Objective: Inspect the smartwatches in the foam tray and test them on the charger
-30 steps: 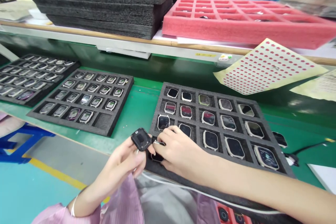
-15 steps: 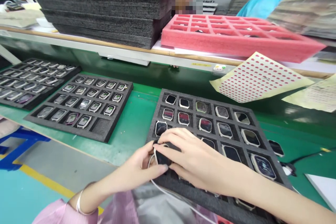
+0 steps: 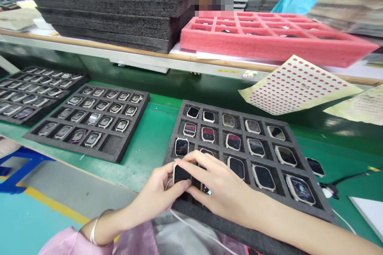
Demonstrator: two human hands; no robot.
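Observation:
Between my two hands, over the near left part of the grey foam tray (image 3: 203, 217), is a smartwatch (image 3: 181, 173) with a dark screen and no strap. My left hand (image 3: 161, 187) grips it from the left, thumb across its lower edge. From the right, my right hand (image 3: 218, 181) pinches the same watch, its index finger at the top edge and other fingers lower down. A white cable (image 3: 197, 227) comes out from beneath my left hand, and its end is hidden there. Several more smartwatches (image 3: 263, 177) lie in the tray's compartments, some covered by my right hand.
A second foam tray (image 3: 115, 155) of watches lies to the left, with another (image 3: 32, 119) beyond. Above, a shelf holds stacked black foam (image 3: 113, 12) and a pink foam tray (image 3: 269, 48). A sticker sheet (image 3: 299, 87) hangs from its edge. Another watch (image 3: 315, 166) lies right.
The watch in my hands has turned a little, so its screen and pale frame show more. My right hand has shifted slightly, uncovering more watches in the tray.

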